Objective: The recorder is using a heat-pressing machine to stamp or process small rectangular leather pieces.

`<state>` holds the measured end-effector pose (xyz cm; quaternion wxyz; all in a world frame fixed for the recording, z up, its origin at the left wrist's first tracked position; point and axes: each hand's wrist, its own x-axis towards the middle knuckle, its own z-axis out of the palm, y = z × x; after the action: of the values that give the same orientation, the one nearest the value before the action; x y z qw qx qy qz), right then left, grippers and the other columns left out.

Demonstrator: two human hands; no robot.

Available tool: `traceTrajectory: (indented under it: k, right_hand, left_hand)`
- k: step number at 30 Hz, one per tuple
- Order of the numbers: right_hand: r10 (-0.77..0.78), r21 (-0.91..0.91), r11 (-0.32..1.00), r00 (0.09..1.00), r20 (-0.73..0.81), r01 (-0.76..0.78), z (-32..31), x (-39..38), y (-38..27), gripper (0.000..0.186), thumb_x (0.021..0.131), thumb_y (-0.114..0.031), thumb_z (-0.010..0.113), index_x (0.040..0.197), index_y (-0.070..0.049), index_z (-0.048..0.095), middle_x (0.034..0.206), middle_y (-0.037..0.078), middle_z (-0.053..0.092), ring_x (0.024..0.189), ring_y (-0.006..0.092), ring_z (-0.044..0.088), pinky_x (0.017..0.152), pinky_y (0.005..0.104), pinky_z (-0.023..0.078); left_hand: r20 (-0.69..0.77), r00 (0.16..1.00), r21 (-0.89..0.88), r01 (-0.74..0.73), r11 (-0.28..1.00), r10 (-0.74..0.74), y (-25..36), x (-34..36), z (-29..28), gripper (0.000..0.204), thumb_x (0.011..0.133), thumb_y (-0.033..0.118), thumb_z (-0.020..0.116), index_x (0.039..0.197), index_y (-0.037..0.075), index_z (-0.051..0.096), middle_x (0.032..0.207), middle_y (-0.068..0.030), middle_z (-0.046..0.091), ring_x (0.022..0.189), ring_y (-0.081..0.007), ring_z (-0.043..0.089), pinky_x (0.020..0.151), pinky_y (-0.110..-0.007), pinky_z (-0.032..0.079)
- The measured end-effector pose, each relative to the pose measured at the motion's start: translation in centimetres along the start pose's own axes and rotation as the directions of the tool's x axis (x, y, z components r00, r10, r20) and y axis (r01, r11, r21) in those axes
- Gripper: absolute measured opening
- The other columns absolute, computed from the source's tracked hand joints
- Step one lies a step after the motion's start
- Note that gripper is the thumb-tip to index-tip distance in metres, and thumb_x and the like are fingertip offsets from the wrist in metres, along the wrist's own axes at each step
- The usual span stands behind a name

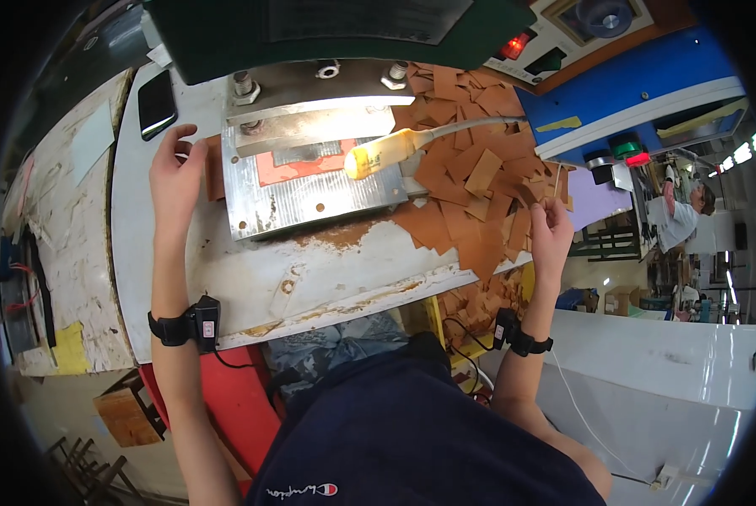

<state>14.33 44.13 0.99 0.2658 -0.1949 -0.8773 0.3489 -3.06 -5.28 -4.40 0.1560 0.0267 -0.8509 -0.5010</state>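
Left hand [177, 173] and right hand [552, 232], well apart, flank one metal plate [289, 202].
Left fingers parted, right grip unclear by uncounted brown pieces [483, 173] heaped beside the plate; one lit lamp [384, 154] partly hides it.

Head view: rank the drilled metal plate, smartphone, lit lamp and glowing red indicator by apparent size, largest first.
1. Drilled metal plate
2. Smartphone and lit lamp, too alike to rank
3. Glowing red indicator

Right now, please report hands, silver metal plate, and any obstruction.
Left hand beside silver metal plate. Right hand at loose brown sheets. Glowing yellow lamp overhangs plate.
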Motion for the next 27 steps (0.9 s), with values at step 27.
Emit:
traceTrajectory:
  k: [27]
  right_hand:
    - [-0.238,0.46,0.877,0.957,0.164,0.14,10.1,-1.2,-7.2,0.015,0.099,-0.01,0.056,0.104,0.002,0.064,0.097,0.005,0.066,0.083,0.0102,0.062,0.078,0.0229,0.049]
  left_hand:
    - [0.142,0.977,-0.449,-0.078,0.89,0.158,5.9,-3.3,0.2,0.016,0.093,0.007,0.058,0.104,-0.003,0.065,0.081,-0.0019,0.064,0.072,-0.0064,0.056,0.067,-0.022,0.046]
